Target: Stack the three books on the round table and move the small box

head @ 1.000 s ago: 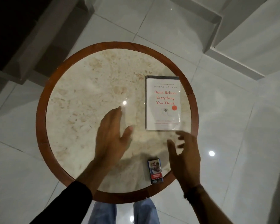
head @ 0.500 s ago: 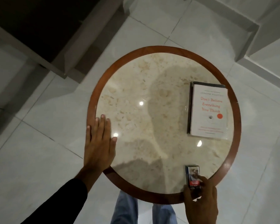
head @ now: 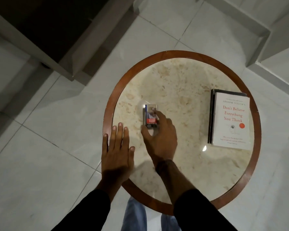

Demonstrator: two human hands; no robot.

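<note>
A stack of books (head: 230,120) lies on the right side of the round table (head: 182,55), a white book with red lettering on top and darker books showing under its left and far edges. The small box (head: 150,116) is at the table's left-middle, blurred, with my right hand (head: 160,135) shut on it by thumb and fingers. Whether the box touches the tabletop I cannot tell. My left hand (head: 118,150) rests flat, fingers apart, on the table's left wooden rim, just left of the box.
The table has a beige marble top inside a brown wooden rim and stands on glossy white floor tiles. A dark low piece of furniture (head: 57,30) is at the upper left, and a stepped white ledge (head: 265,35) at the upper right. My legs in jeans (head: 135,215) show below the table.
My right hand has taken hold of the small box at the table's near edge and carried it left and farther onto the table. My left hand stays on the left rim. The camera view shifted.
</note>
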